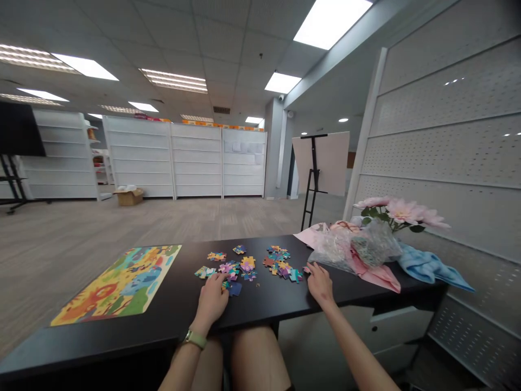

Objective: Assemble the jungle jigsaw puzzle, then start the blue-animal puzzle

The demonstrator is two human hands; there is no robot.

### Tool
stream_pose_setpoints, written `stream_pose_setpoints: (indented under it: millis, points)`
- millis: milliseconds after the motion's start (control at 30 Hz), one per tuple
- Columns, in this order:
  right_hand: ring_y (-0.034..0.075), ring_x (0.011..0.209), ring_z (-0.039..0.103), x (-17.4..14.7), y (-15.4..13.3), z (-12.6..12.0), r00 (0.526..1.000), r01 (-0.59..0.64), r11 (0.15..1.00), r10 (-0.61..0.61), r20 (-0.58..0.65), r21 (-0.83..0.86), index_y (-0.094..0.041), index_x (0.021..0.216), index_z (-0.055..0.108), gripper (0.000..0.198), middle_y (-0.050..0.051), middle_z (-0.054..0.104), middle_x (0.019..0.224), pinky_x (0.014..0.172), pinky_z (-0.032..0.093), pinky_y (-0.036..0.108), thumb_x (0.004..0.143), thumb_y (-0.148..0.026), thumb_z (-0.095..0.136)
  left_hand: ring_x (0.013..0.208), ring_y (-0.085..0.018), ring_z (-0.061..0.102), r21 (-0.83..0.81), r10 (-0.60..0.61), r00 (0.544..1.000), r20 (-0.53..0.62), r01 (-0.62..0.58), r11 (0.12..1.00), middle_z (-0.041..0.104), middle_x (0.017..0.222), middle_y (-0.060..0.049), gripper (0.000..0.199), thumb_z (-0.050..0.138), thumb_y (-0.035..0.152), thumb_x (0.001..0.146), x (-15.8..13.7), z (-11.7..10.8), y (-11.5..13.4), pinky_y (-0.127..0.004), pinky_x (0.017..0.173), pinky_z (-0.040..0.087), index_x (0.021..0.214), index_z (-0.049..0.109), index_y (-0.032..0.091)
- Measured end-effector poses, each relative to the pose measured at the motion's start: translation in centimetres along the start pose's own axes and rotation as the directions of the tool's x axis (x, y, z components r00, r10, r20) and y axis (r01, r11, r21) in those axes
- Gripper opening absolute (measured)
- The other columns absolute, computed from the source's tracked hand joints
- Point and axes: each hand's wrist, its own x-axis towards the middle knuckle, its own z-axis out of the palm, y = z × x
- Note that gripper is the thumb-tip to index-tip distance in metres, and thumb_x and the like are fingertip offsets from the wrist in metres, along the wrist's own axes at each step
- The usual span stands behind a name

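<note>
Loose jigsaw pieces lie in two clusters on the black tabletop, a left cluster (230, 267) and a right cluster (280, 266). My left hand (214, 300) is at the near edge of the left cluster, its thumb and fingers closed around a small colourful puzzle piece (224, 285). A dark blue piece (235, 289) lies just right of it. To the right of the other cluster, my right hand (320, 283) has its fingertips on a pinkish puzzle piece (306, 269). Flat on the left side is a colourful animal picture sheet (122, 282).
Clear plastic wrapping (334, 247), pink paper (378, 274), pink artificial flowers (402, 210) and a blue cloth (431, 263) crowd the right end of the black table (171, 312). A pegboard wall (439, 141) rises beside it. Beyond the table stands an easel (313, 179).
</note>
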Motion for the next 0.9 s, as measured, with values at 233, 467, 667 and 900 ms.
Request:
stream_pose_setpoints:
  millis: [233, 467, 667, 900]
  points:
    - [0.028, 0.131, 0.050, -1.9, -3.1, -0.2, 0.926, 0.339, 0.940, -0.339, 0.168, 0.025, -0.028, 0.127, 0.066, 0.047, 0.004, 0.063, 0.138, 0.112, 0.032, 0.046, 0.080, -0.029, 0.061, 0.121, -0.025, 0.054, -0.031, 0.001, 1.000, -0.004, -0.001, 1.000, 0.064, 0.127, -0.007, 0.044, 0.052, 0.013, 0.082, 0.1, 0.0, 0.1, -0.033, 0.095, 0.041, 0.122, 0.064, 0.026]
    - [0.023, 0.101, 0.067, -1.9, -2.7, -0.9, 0.925, 0.353, 0.935, -0.355, 0.137, 0.040, -0.023, 0.103, 0.071, 0.027, 0.006, 0.074, 0.105, 0.097, 0.047, 0.037, 0.086, -0.025, 0.050, 0.122, -0.024, 0.054, -0.071, 0.000, 1.000, -0.008, 0.000, 0.997, 0.065, 0.126, -0.005, 0.042, 0.052, 0.013, 0.082, -0.1, -0.3, 0.2, -0.033, 0.099, 0.041, 0.120, 0.065, 0.026]
    - [0.032, 0.120, 0.058, -1.4, -2.5, -0.4, 0.945, 0.319, 0.947, -0.320, 0.063, 0.014, -0.019, 0.109, 0.071, 0.030, 0.014, 0.070, 0.119, 0.106, 0.040, 0.049, 0.087, -0.027, 0.052, 0.120, -0.023, 0.056, -0.072, -0.008, 1.000, -0.011, 0.008, 0.997, 0.067, 0.123, -0.004, 0.042, 0.052, 0.012, 0.081, 0.1, -0.4, 0.4, -0.031, 0.099, 0.041, 0.118, 0.066, 0.026]
    - [0.023, 0.105, 0.066, -1.8, -3.8, -0.1, 0.819, 0.506, 0.850, -0.526, 0.227, 0.144, -0.027, 0.108, 0.073, 0.024, 0.003, 0.075, 0.111, 0.096, 0.048, 0.033, 0.090, -0.033, 0.059, 0.123, -0.027, 0.050, -0.019, 0.017, 0.999, -0.043, -0.018, 1.000, 0.063, 0.127, -0.008, 0.042, 0.049, 0.012, 0.083, -1.0, -0.7, 2.1, -0.037, 0.097, 0.040, 0.120, 0.065, 0.024]
